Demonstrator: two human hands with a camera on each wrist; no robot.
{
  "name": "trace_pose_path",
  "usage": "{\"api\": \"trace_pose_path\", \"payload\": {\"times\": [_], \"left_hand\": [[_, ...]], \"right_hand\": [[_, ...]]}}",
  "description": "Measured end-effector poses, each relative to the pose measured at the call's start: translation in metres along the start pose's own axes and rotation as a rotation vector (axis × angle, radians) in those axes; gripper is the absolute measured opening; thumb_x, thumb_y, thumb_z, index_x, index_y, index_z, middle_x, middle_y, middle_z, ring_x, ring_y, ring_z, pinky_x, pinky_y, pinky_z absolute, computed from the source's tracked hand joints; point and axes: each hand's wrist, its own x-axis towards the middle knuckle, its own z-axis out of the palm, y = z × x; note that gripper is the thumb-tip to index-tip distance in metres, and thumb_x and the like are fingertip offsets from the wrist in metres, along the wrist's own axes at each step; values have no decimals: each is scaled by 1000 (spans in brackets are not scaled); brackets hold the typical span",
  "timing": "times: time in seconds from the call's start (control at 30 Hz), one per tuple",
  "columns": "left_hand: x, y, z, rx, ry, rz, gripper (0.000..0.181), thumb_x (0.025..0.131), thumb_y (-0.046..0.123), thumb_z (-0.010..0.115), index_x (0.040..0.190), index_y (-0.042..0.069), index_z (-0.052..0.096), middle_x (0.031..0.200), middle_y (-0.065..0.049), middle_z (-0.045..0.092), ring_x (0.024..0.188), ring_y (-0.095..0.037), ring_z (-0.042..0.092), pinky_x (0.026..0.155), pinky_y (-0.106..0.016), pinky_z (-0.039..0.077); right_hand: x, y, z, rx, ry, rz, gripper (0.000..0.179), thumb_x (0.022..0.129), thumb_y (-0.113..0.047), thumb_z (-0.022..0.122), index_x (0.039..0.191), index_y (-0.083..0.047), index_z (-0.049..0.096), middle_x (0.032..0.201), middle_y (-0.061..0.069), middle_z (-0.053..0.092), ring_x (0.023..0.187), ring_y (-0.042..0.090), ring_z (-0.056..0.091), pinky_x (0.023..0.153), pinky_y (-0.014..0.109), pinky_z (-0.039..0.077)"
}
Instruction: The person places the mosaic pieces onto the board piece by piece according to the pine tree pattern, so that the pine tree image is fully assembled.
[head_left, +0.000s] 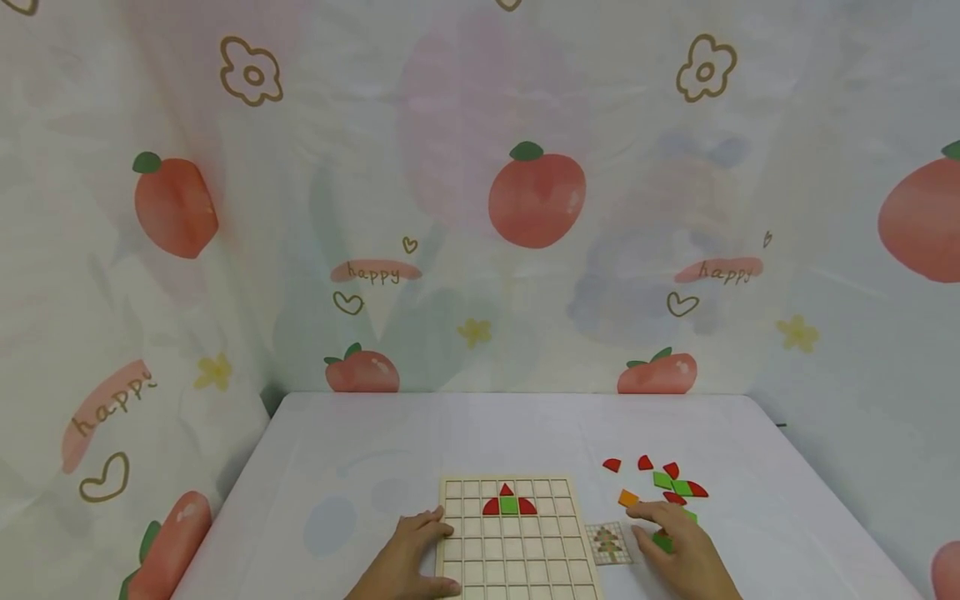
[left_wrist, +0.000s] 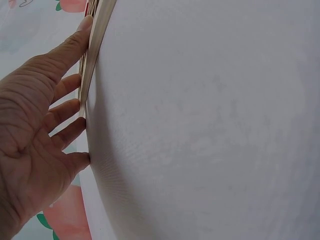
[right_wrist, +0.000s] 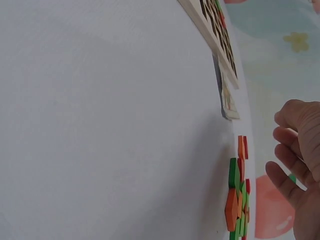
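Observation:
A wooden grid board (head_left: pixel 501 549) lies flat on the table. In its upper rows sit a red triangle (head_left: pixel 506 490), a green square (head_left: pixel 509 506) and two red quarter-round pieces (head_left: pixel 491 507) flanking the square. My left hand (head_left: pixel 411 557) rests against the board's left edge, its thumb and fingers spread along the rim. My right hand (head_left: pixel 684 546) hovers over loose pieces at the right, fingers loosely bent and nothing visible between them. Its index fingertip is by an orange piece (head_left: pixel 627 497). Partly under that hand shows a dark green piece (head_left: pixel 663 542).
A small pattern card (head_left: pixel 609 543) with a tree picture lies against the board's right side. Beyond the right hand are several red pieces (head_left: pixel 612 465) and green pieces (head_left: pixel 662 480). The white table (head_left: pixel 360 442) ends at a printed cloth backdrop.

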Motion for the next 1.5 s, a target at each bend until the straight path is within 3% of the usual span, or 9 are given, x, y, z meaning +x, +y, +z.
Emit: {"api": "trace_pose_path", "payload": {"times": [0.1, 0.33, 0.5, 0.87, 1.2, 1.5], "left_hand": [[0, -2, 0, -12, -3, -3, 64, 78, 42, 89, 131, 14, 65, 154, -21, 47, 142, -54, 36, 112, -77, 25], [1, -4, 0, -27, -5, -4, 65, 78, 42, 89, 131, 13, 65, 154, -22, 47, 142, -54, 36, 112, -77, 23], [1, -7, 2, -38, -9, -4, 66, 77, 42, 90, 131, 12, 64, 154, -22, 47, 142, -55, 35, 112, -78, 22], [1, -8, 5, -40, -2, 12, 66, 77, 42, 90, 131, 13, 64, 154, -22, 47, 142, -55, 35, 112, -78, 22], [2, -9, 4, -48, 5, 21, 68, 77, 45, 89, 131, 13, 64, 154, -21, 46, 143, -53, 35, 114, -77, 19], [1, -6, 2, -28, 5, 14, 67, 77, 42, 90, 131, 13, 65, 154, -20, 47, 142, -52, 37, 114, -76, 20]], "right_hand": [[1, 4, -2, -22, 0, 1, 23, 85, -8, 82, 106, -15, 75, 109, -1, 72, 102, 23, 64, 79, 32, 59], [11, 15, -2, -38, -51, 49, 20, 88, -13, 81, 106, -10, 74, 108, 3, 70, 104, 26, 62, 95, 56, 55], [20, 19, 2, -48, -95, 115, 35, 87, -20, 82, 116, -3, 71, 114, 11, 70, 111, 33, 60, 99, 62, 50], [30, 32, 13, -78, -76, 83, 37, 85, -22, 83, 113, -1, 72, 112, 15, 72, 116, 39, 52, 102, 66, 44], [34, 38, 15, -100, -44, 9, 27, 85, -19, 83, 105, -5, 73, 106, 11, 73, 111, 38, 55, 98, 63, 46], [37, 39, 18, -109, -45, -8, 26, 85, -18, 83, 106, -5, 73, 108, 11, 71, 113, 40, 55, 100, 63, 45]]}}
